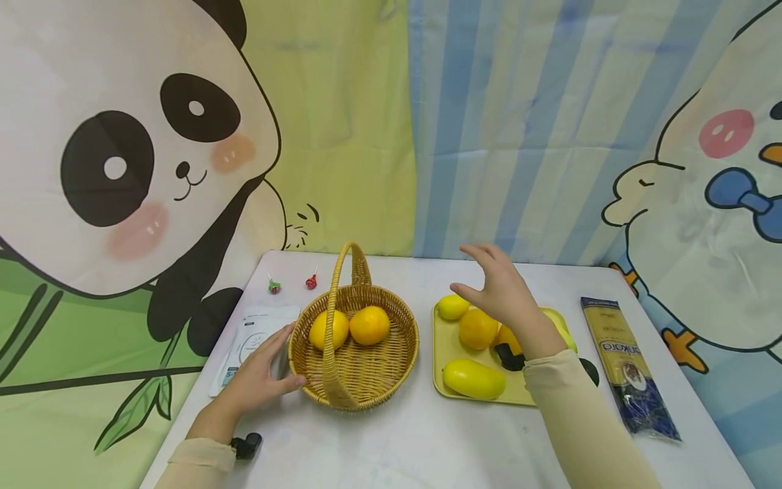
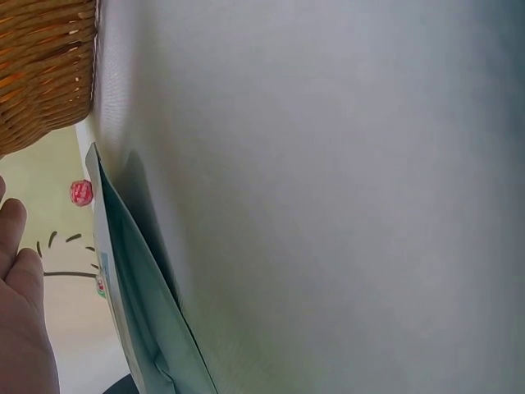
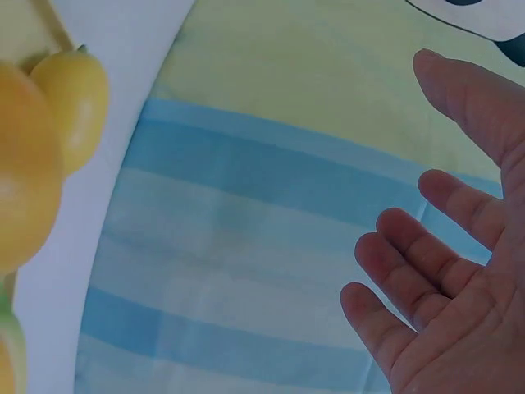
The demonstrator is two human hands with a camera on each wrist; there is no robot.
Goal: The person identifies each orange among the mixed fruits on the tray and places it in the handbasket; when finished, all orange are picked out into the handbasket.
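A wicker basket (image 1: 385, 367) with a tall arched handle stands upright, holding two orange fruits (image 1: 369, 325). My left hand (image 1: 263, 373) rests at the basket's left side, thumb at its near rim and fingers fairly straight. Over the yellow tray (image 1: 444, 380), my right hand (image 1: 497, 288) is raised with thumb and fingers spread, holding nothing. On the tray lie a lemon (image 1: 453, 307), an orange (image 1: 478, 329), a long yellow fruit (image 1: 474, 379) and other fruit partly hidden by the right arm. In the right wrist view the right palm (image 3: 467, 328) is bare.
A white and teal packet (image 1: 259, 333) lies flat left of the basket. Behind are a green lollipop (image 1: 274, 287) and a red lollipop (image 1: 311, 280). A gold and blue bag (image 1: 629, 367) lies right of the tray. Printed curtains (image 1: 489, 136) border the table's back.
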